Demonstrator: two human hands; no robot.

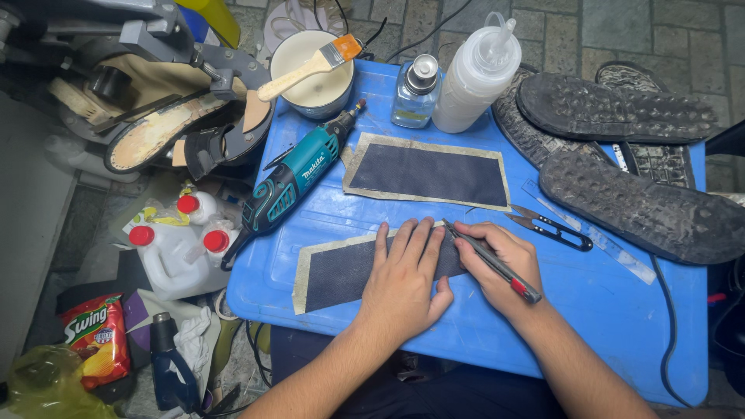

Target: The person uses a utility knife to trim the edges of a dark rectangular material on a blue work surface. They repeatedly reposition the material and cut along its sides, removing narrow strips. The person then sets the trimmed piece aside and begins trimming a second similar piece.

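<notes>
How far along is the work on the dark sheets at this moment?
Done: one dark sheet lies apart, its pale border showing on all sides. In hand: left hand presses the near sheet flat while right hand holds a pen-like tool, its tip at the sheet's upper edge. Left: cannot tell; the hands hide that end.

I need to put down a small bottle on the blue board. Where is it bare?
Bare blue lies right of the right hand, below the clear ruler. A thin strip runs along the near edge. The far side is crowded: rotary tool, dark sheet, bottles, soles.
</notes>
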